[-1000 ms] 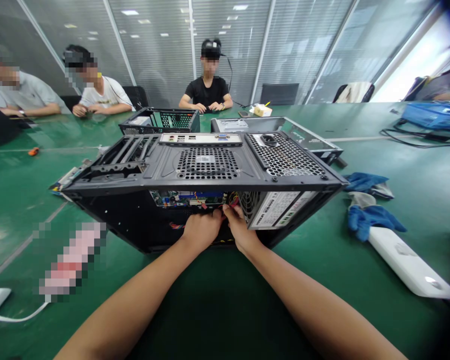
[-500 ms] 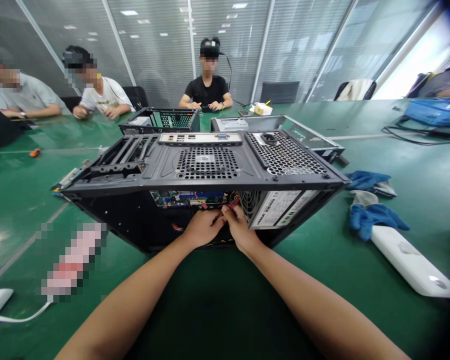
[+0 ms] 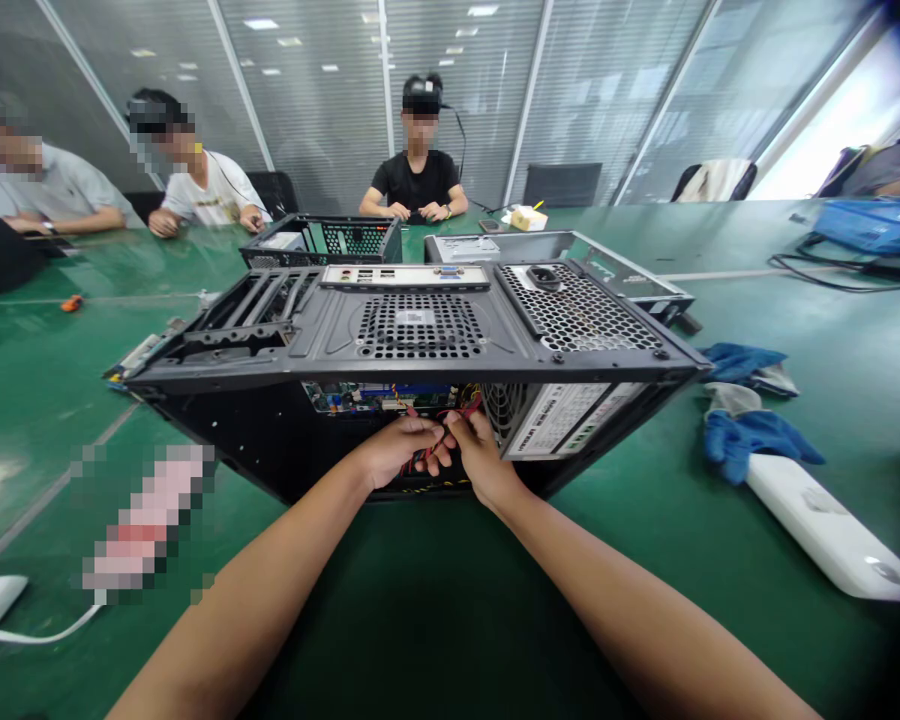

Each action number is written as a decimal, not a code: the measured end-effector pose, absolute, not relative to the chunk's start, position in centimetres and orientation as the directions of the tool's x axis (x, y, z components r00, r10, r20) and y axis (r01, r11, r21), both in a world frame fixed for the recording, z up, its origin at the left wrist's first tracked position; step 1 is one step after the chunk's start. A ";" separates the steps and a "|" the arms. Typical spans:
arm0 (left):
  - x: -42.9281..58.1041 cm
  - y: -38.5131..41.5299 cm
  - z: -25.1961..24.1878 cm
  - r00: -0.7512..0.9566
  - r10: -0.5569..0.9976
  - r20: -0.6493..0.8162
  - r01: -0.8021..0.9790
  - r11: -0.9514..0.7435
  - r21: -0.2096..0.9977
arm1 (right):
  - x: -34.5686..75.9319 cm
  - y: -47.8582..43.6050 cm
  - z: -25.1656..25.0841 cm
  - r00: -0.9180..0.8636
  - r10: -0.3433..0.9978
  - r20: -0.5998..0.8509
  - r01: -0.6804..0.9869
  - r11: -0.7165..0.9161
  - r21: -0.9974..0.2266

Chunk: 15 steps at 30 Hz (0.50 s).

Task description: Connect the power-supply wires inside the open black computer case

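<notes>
A black computer case (image 3: 420, 330) stands on the table, its rear panel facing up and its open side towards me. Inside show part of a motherboard (image 3: 360, 398) and, on the right, the power supply (image 3: 570, 420) with its white label and fan grille. My left hand (image 3: 401, 448) is closed on red and black cables (image 3: 421, 460) in the opening. Close beside it, my right hand (image 3: 481, 450) pinches the red cables below the fan grille. The cable ends are hidden by my fingers.
Two more open cases, one black (image 3: 322, 240) and one silver-grey (image 3: 622, 275), stand behind. Blue-and-grey gloves (image 3: 757, 440) and a long white device (image 3: 832, 525) lie right. A blurred pink item (image 3: 154, 525) lies left. Several people sit across the green table (image 3: 60, 380).
My left hand has shifted slightly left and turned, so its fingers and the red and black cables show more. My right hand stays almost in place.
</notes>
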<state>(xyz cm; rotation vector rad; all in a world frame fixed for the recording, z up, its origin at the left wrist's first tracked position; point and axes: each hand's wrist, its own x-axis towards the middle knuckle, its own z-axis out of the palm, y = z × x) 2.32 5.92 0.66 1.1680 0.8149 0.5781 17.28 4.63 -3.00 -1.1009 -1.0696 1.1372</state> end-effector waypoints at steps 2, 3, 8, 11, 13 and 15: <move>2.3 6.0 0.6 0.577 0.779 -0.247 0.026 0.284 0.958 | 17.3 4.7 -3.1 0.126 0.988 0.088 -0.098 0.101 -0.990; 2.3 6.0 0.6 0.563 0.790 -0.242 0.044 0.264 0.964 | 17.3 4.7 -3.1 0.137 0.986 0.097 -0.078 0.108 -0.991; 2.5 6.0 0.6 0.526 0.833 -0.172 0.166 0.098 0.981 | 17.4 4.9 -3.6 0.171 0.980 0.104 -0.033 0.111 -0.993; 2.6 5.9 0.7 0.541 0.830 -0.131 0.218 0.013 0.976 | 17.3 4.9 -3.7 0.182 0.978 0.099 -0.030 0.106 -0.994; 2.8 5.7 0.6 0.554 0.823 -0.125 0.220 0.000 0.976 | 17.3 4.7 -3.5 0.191 0.976 0.106 -0.017 0.111 -0.994; 3.0 5.5 0.5 0.569 0.810 -0.139 0.186 0.038 0.982 | 17.2 4.5 -3.1 0.200 0.974 0.108 -0.011 0.112 -0.994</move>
